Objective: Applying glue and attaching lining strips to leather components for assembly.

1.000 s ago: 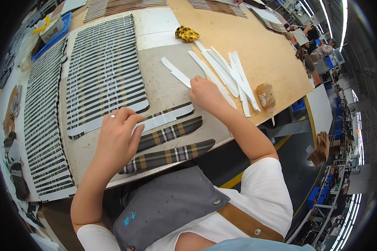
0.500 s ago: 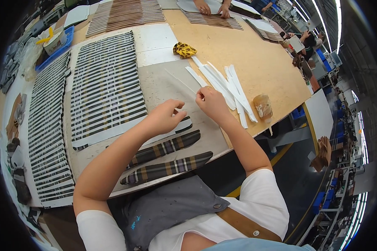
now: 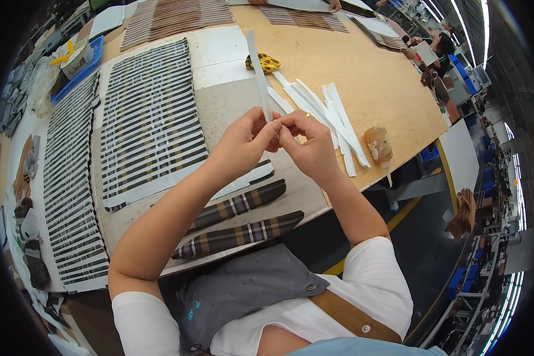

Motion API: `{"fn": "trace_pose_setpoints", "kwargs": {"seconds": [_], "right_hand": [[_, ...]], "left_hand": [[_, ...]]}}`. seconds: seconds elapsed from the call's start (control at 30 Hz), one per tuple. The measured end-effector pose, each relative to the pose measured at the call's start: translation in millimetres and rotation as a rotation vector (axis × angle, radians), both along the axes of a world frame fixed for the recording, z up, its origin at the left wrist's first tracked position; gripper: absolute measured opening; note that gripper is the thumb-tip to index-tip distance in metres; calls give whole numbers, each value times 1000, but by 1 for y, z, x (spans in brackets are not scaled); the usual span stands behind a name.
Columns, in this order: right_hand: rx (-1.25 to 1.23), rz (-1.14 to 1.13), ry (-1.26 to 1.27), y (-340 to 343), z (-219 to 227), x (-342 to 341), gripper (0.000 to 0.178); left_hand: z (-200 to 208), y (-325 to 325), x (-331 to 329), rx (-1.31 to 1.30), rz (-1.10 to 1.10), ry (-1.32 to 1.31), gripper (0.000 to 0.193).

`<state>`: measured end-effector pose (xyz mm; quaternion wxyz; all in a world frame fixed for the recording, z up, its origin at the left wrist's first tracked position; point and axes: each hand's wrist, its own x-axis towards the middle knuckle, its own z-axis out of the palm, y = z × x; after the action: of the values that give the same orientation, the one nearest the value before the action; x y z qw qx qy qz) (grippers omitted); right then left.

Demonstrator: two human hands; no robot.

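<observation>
A narrow white strip (image 3: 257,68) points up and away from my two hands, its near end between my fingers. My left hand (image 3: 252,135) is closed around that end. The fingertips of my right hand (image 3: 307,135) pinch at the same end, touching the left hand. To the right of them, a loose pile of white strips (image 3: 329,118) lies on the table. Two dark plaid fabric pieces (image 3: 240,234) lie along the near edge, below my forearms. A white-edged piece (image 3: 243,180) shows partly behind my left wrist.
Overlapping rows of striped pieces (image 3: 151,118) cover the left of the table (image 3: 397,89). A yellow spotted cloth (image 3: 263,63) and a glue-stained bottle (image 3: 378,146) flank the strips. A blue tray (image 3: 95,58) holds a tub. Another person's hand (image 3: 334,5) is across the table.
My hands have come together, the left moving up and right to the strip. The strip, earlier held by the right hand alone and slanting left, now stands more upright.
</observation>
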<state>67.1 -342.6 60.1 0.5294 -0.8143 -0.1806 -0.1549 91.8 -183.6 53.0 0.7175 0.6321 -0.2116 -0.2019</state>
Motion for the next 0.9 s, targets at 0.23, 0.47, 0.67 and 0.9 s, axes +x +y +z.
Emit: {"fn": "trace_pose_setpoints", "kwargs": {"seconds": [0.23,0.47,0.67,0.9], "right_hand": [[120,0,57,5,8,-7,9],[251,-6,37,5,8,-12,10],[821,-101,154,-51,41,-6,14],[100,-391,-255,-72,19,11,17]], "left_hand": [[13,5,-12,78,98,-173,21],[16,11,-11,287,204,-229,17],[18,53,3,38,370,-68,18],[28,115,-8,-192,559,-6,43]]}}
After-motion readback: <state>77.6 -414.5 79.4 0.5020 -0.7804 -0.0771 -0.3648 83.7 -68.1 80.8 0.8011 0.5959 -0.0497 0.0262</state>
